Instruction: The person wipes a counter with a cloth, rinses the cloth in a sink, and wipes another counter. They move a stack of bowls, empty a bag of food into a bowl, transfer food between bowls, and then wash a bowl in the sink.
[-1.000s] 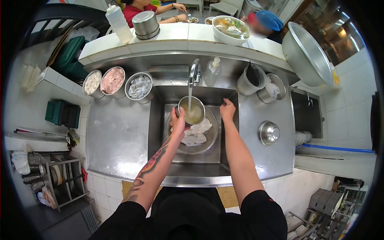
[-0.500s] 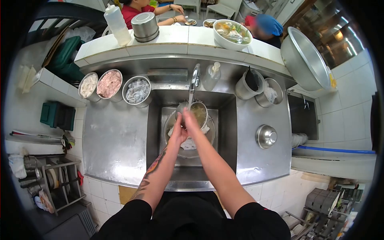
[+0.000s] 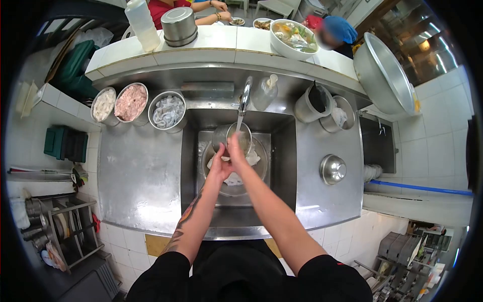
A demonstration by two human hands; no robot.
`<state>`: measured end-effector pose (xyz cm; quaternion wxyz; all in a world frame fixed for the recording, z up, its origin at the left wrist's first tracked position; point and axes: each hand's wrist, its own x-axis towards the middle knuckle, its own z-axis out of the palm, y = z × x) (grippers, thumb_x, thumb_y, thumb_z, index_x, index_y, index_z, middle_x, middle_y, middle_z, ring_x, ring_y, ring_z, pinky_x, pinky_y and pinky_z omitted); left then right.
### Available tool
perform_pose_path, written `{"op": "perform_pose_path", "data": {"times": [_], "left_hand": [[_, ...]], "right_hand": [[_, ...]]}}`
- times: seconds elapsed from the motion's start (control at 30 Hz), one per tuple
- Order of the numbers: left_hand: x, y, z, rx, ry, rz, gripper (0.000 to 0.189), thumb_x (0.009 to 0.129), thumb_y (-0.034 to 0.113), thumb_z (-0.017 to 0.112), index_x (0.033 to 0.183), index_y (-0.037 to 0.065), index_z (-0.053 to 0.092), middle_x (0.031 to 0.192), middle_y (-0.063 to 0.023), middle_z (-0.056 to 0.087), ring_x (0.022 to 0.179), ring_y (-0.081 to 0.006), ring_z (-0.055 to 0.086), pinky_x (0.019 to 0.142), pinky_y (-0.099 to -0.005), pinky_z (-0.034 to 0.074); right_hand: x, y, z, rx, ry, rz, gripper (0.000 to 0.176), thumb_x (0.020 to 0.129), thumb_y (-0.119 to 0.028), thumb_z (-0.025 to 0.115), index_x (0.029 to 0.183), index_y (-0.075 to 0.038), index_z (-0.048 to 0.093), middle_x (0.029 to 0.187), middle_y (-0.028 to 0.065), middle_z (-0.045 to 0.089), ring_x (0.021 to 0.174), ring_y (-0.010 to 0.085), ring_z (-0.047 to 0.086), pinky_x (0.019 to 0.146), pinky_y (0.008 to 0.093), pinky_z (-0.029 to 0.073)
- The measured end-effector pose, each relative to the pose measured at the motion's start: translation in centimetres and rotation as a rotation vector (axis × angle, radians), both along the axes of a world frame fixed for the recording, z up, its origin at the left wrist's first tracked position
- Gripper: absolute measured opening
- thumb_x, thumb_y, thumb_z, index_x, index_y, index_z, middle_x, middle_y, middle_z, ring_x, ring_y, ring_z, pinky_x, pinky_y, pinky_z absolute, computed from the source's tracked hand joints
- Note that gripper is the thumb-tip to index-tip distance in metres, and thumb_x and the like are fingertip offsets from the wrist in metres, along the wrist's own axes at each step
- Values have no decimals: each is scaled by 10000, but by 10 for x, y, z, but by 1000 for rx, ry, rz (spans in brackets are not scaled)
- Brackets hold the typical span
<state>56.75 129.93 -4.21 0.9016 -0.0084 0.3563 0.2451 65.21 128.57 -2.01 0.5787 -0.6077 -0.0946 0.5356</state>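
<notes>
Both my hands are together under the tap (image 3: 245, 95), over the sink. My right hand (image 3: 235, 149) has its fingers stretched forward, slightly blurred, and overlaps the left. My left hand (image 3: 219, 164) has its thumb raised; its other fingers are partly hidden behind the right. Water runs from the spout close to the right fingertips. Just beyond my hands a round metal container (image 3: 245, 136) sits below the stream. Beneath my wrists lies a wide metal basin (image 3: 263, 171) with white pieces (image 3: 234, 179) in it, cloth-like in look.
Metal pots of pink minced food (image 3: 132, 102), pale paste (image 3: 104, 104) and grey-white strips (image 3: 168, 111) stand left. A pump bottle (image 3: 265, 92) is behind the sink; an upturned bowl (image 3: 333, 169) lies right. A soup bowl (image 3: 294, 40) stands on the ledge, people beyond.
My hands have drawn back a little toward me, away from the metal container, staying together near the stream. The whole view has shifted slightly.
</notes>
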Motion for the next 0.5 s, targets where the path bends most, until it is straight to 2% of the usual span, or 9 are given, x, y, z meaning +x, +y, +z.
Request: {"op": "perform_pose_path", "data": {"times": [0.03,0.1,0.17,0.23,0.27,0.37,0.4,0.47,0.5], "left_hand": [[2,8,9,-4,-2,2,603,851,512,696,1241,77,545,1137,-123,586,1029,-338,589,926,-498,500],[-1,33,14,58,-136,-65,567,847,503,706,1220,102,558,1114,-82,576,1055,-283,560,911,-480,506],[-7,32,-18,213,-14,-133,550,877,470,687,1251,94,543,1196,-98,580,1117,-291,551,904,-477,510],[-5,11,-13,184,141,5,507,882,471,678,1158,54,594,1132,-115,641,1041,-274,616,935,-442,503],[-4,11,2,53,-122,48,518,881,464,684,1166,42,592,1159,-104,635,1042,-278,613,935,-448,500],[-7,32,13,175,-23,-26,530,885,476,673,1183,45,591,1147,-90,642,1036,-270,613,916,-435,505],[-10,35,-9,229,77,-88,547,893,502,651,1194,49,594,1146,-89,653,1030,-263,619,915,-436,504],[-9,37,-39,184,40,-35,536,900,490,646,1222,66,584,1162,-89,646,1049,-251,615,926,-410,500],[-5,33,-18,137,-2,17,527,907,479,641,1249,83,573,1178,-90,640,1068,-239,611,937,-385,496]], "right_hand": [[4,-6,-12,-4,-2,2,723,967,-629,306,1396,-73,477,1308,235,568,1226,372,532,972,481,427],[10,-30,9,-136,-881,965,821,954,-694,285,1409,-28,438,1382,164,517,1265,280,490,1003,461,393],[9,-38,1,113,-1015,678,891,941,-733,247,1383,17,435,1312,144,546,1222,233,487,1022,392,372],[3,-17,16,23,253,146,850,957,-704,264,1382,14,428,1303,152,546,1204,227,498,1038,396,368],[-16,-6,-19,158,123,86,852,966,-695,218,1380,18,431,1325,160,539,1200,231,500,1051,374,360],[0,-56,-6,30,-1154,777,727,1018,-571,227,1359,32,448,1348,222,539,1270,341,491,1072,401,352],[-5,-48,2,34,-1154,777,727,1018,-571,227,1359,32,448,1348,222,539,1270,341,491,1072,401,352],[-20,-35,16,37,-400,382,639,1021,-490,271,1376,14,438,1352,236,531,1271,384,487,1093,504,306],[-22,-41,20,31,-396,378,639,1021,-490,271,1376,14,438,1352,236,531,1271,384,487,1093,504,306]]}}
